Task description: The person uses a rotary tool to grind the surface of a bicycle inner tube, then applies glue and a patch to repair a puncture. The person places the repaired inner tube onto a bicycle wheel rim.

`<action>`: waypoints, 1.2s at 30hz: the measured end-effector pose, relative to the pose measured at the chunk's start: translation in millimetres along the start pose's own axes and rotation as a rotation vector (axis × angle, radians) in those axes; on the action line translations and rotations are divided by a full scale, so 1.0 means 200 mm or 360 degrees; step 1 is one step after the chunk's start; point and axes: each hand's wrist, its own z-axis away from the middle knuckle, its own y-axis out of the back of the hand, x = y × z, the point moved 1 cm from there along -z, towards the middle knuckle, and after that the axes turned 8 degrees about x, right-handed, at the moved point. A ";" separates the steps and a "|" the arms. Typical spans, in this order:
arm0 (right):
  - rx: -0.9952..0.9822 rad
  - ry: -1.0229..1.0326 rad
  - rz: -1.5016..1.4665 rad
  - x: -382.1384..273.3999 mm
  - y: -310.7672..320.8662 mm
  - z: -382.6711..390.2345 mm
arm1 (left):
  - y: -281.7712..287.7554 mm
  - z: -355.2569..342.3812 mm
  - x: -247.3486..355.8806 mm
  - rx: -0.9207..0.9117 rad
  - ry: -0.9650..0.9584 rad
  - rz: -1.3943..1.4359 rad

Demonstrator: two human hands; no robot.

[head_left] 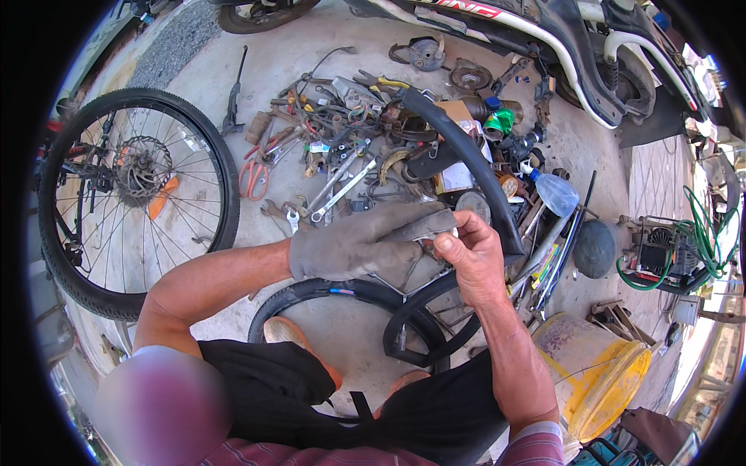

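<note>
My left hand [357, 242] wears a grey work glove, with its fingers stretched out to the right. My bare right hand [474, 256] is closed in a pinch on the fingertip end of that glove [423, 226]; whether something small is also between the fingers is hidden. Behind and below the hands loops a black inner tube [483, 167], running from the tool pile down past my right wrist. A black bicycle tyre [299, 293] lies on the floor between my feet and under the hands.
A bicycle wheel with a disc rotor [225, 182] stands at left. Ahead spreads a pile of tools, with red-handled scissors [253, 177] and a wrench [342, 193]. A plastic bottle [556, 194], a compressor [602, 248] and a yellow bucket [614, 388] stand right. A motorcycle [536, 35] is at the back.
</note>
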 end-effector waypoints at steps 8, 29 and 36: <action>0.0023 -0.0077 0.0111 0.00 0.00 0.01 | 0.10 0.02 -0.04 0.0235 0.0089 -0.0163; -0.0092 0.0178 0.1072 0.00 -0.09 0.06 | 0.11 -0.05 0.03 -0.0268 0.0125 -0.1062; -0.0087 0.0237 0.0855 0.00 -0.11 0.09 | 0.09 -0.03 0.07 -0.0308 0.0094 -0.1073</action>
